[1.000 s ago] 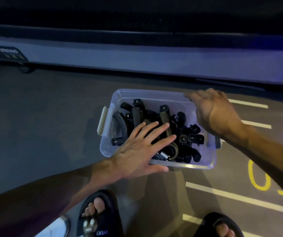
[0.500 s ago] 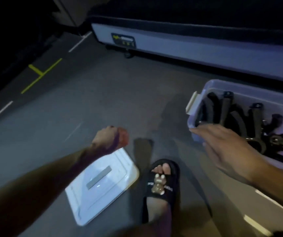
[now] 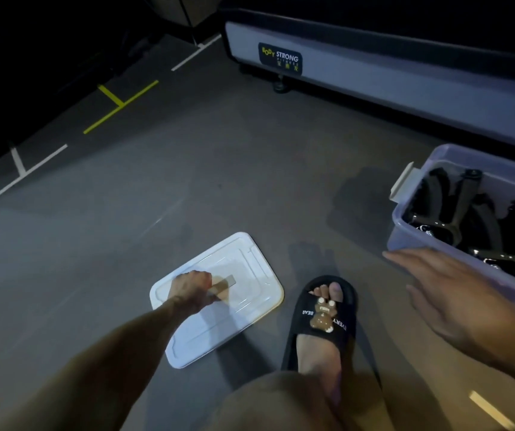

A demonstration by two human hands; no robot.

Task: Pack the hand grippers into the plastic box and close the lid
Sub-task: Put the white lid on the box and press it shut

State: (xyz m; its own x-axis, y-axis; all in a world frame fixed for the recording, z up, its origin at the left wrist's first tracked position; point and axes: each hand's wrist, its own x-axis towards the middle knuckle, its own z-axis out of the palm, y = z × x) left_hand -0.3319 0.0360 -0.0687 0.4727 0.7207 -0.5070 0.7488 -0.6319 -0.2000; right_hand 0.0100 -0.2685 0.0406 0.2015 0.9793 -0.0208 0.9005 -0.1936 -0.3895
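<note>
Head view: the white lid (image 3: 218, 293) lies flat on the grey floor (image 3: 125, 228), near and left of centre, well apart from the box (image 3: 405, 231). The left hand (image 3: 190, 289) is down on the lid's left part, knuckles up and fingers curled under towards the grey strip in the lid's middle; whether the grip actually pinches the lid cannot be told, since the fingertips are hidden under the hand. The clear plastic box stands on the floor at the right edge, open, with a pale latch (image 3: 402, 181) sticking up at its left end. Black hand grippers (image 3: 467, 209) lie piled inside it, handles crossing one another. The right hand (image 3: 455, 293) hangs in the air just near of the box's near wall, fingers straight and spread, pointing left, holding nothing. Between lid and box a foot in a black slipper (image 3: 321, 318) with a brown bear charm rests on the floor. At the far side runs a long grey machine base (image 3: 374, 73) with a "BODY STRONG" label. White and yellow lines (image 3: 119, 104) mark the floor at far left.
</note>
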